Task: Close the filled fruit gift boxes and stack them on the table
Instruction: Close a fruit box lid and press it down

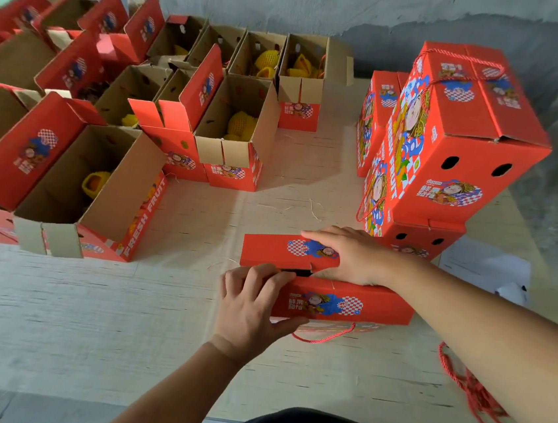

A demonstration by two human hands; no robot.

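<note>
Closing one red fruit gift box (340, 302) mid-table: left hand (253, 308) grips its near flap, right hand (352, 257) presses the far flap flat. Right of it, closed boxes (450, 136) stand stacked; left, many open boxes (77, 183) remain.

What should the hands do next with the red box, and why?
Probably press the far flap down flat. A dark gap shows between it and the near flap; the right hand lies on it, and the left hand grips the box end.
</note>
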